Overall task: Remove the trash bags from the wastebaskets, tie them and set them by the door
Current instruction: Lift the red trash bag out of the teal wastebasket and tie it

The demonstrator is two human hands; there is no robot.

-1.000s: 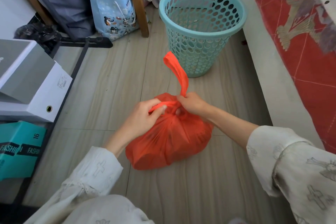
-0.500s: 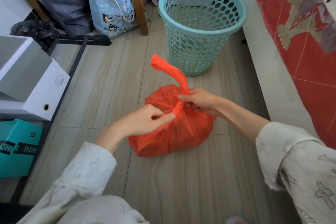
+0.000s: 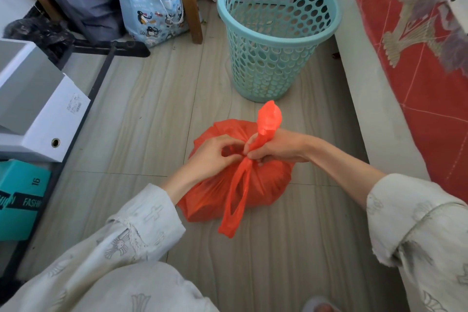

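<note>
A full orange trash bag point(image 3: 268, 185) sits on the wood-look floor in front of me. My left hand point(image 3: 212, 157) pinches the bag's neck at the crossing of its handles. My right hand point(image 3: 276, 149) grips one handle, whose end sticks up above my fingers point(image 3: 269, 116). The other handle loop point(image 3: 234, 208) hangs down over the bag's near side toward me. Behind the bag stands the perforated teal wastebasket point(image 3: 276, 40), upright, with no liner in it.
A bed with a red patterned cover point(image 3: 417, 58) runs along the right. White and teal boxes point(image 3: 38, 114) sit on a black rack at left. A blue penguin gift bag point(image 3: 152, 12) and a wooden leg point(image 3: 190, 2) stand behind.
The handles have been crossed. One loop that my left hand was pulling sideways now hangs toward me, and the upright handle has shifted right. Both hands have come together at the bag's neck.
</note>
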